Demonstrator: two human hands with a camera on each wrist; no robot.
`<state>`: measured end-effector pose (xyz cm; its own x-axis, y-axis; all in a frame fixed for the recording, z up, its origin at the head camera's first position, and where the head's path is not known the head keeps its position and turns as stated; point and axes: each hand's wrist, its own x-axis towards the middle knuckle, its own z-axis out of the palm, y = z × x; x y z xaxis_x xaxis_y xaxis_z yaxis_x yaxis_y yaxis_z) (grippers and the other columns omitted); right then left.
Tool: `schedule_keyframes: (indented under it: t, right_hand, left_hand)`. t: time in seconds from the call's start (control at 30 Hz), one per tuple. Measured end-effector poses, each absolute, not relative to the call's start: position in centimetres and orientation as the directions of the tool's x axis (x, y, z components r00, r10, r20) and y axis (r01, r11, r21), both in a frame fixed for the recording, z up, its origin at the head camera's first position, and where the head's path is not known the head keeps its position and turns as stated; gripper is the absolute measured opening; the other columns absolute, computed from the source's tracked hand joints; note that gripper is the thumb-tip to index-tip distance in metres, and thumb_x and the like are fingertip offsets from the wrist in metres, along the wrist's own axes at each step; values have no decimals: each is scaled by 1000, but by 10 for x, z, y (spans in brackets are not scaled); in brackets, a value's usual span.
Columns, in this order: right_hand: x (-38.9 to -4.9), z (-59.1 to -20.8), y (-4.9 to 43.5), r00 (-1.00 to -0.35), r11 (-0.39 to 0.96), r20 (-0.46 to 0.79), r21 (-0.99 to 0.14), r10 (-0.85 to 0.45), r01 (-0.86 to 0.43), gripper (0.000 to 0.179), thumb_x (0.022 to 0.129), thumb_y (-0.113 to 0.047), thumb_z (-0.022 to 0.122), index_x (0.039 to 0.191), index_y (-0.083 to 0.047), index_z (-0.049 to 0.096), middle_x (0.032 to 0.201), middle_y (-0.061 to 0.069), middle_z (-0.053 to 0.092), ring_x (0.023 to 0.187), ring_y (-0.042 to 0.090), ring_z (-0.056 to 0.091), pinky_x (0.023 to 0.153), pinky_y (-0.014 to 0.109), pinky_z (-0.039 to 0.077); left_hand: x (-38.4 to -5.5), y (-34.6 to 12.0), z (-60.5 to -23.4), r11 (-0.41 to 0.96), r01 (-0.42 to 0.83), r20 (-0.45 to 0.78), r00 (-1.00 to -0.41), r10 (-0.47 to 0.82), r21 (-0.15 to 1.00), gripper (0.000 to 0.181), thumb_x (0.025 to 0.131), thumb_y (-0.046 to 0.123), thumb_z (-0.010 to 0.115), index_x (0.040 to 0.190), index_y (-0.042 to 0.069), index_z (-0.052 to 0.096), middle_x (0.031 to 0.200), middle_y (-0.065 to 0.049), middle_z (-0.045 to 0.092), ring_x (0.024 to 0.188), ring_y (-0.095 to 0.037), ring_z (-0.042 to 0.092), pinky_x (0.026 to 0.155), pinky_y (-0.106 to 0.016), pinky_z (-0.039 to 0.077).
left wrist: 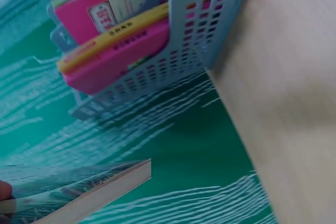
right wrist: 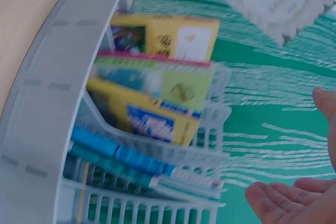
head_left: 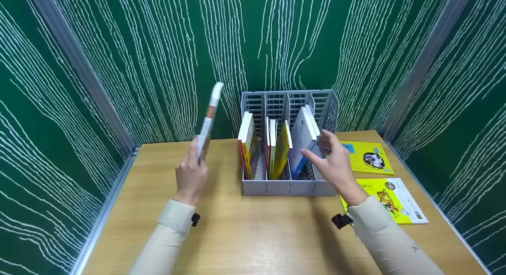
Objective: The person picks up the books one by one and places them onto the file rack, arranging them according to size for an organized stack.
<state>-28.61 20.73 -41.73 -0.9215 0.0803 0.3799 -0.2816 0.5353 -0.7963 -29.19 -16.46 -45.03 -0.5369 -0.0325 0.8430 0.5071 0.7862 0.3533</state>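
Observation:
My left hand [head_left: 191, 178] grips a book [head_left: 208, 116] by its lower part and holds it up in the air, spine towards me, left of a grey file rack [head_left: 288, 188]. The left wrist view shows this book's page edge [left wrist: 105, 190]. My right hand [head_left: 336, 164], thumb and fingers spread, hovers by the rack's right side, in front of two white-and-blue books [head_left: 306, 128]. In the right wrist view the hand [right wrist: 294, 203] stands apart from them and holds nothing. Thin books [head_left: 278, 148] stand in the second compartment, and red and yellow ones [head_left: 247, 144] in the leftmost.
Two yellow books lie flat on the wooden table [head_left: 257, 235] right of the rack: one at the back [head_left: 361, 158], one nearer [head_left: 383, 200], partly behind my right forearm. Green walls [head_left: 158, 69] with white wavy lines enclose the table at the back and sides.

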Motion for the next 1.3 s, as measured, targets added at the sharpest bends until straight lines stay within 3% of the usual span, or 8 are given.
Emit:
schedule_keyframes:
  t: [0.13,0.4,0.53,0.63,0.73,0.93,1.07,1.3]
  right_hand:
    - [-278,-411,196,-927,480,372,-823,51,-303,79,97,-18,85,159,3,42,155,29,56,139,46,61,119,55,51]
    - [-263,-400,177,-921,386,387,-843,-51,-376,80,94,-12,86,161,0,43,157,22,58,140,40,63,116,49,53]
    - [-257,-398,169,-916,329,388,-856,-104,-400,83,93,-9,87,162,-1,42,158,20,57,139,37,64,114,41,54]
    - [-253,-398,163,-908,260,390,-871,-151,-417,85,92,-5,86,164,-2,41,158,19,58,140,38,63,114,39,54]
    - [-250,-397,159,-895,182,400,-882,-196,-434,86,90,-1,86,163,-3,41,155,18,61,139,38,64,113,37,55]
    - [-243,-391,153,-875,46,427,-893,-226,-448,90,90,6,82,165,-1,33,160,22,55,133,23,68,109,31,58]
    - [-235,-388,151,-907,-10,387,-920,-168,-391,79,95,3,76,162,1,34,158,25,56,120,13,71,104,25,60]
    - [-228,-385,151,-951,-241,288,-936,-112,-255,56,104,-3,61,156,-3,41,144,3,69,117,18,74,108,29,58]
  left_hand:
    - [-288,-151,-444,814,548,904,-421,73,190,55,91,-17,69,142,-5,53,118,-33,75,84,-46,80,58,-48,66]
    - [-280,-124,-430,809,579,934,-228,275,-97,61,78,-17,75,135,-1,59,128,-26,75,95,-43,81,57,-39,65]
    - [-275,-111,-424,801,564,909,-198,368,-202,46,90,-9,75,133,0,61,126,-24,76,101,-41,81,58,-34,65]
    - [-272,-103,-423,798,534,885,-177,430,-281,25,108,2,61,133,2,62,125,-21,77,99,-37,82,65,-34,66]
    - [-271,-97,-422,783,517,863,-153,481,-345,25,116,10,46,132,5,65,125,-20,78,99,-35,82,72,-36,68]
    - [-270,-87,-423,749,498,823,-116,556,-436,25,117,16,48,131,10,68,126,-16,79,101,-34,82,80,-39,68]
    - [-268,-83,-423,724,472,783,-106,613,-503,24,116,17,51,134,13,67,128,-15,79,102,-33,82,81,-38,68]
    - [-268,-81,-420,699,426,736,-105,669,-574,34,104,25,76,135,16,66,129,-11,79,106,-32,82,85,-40,68]
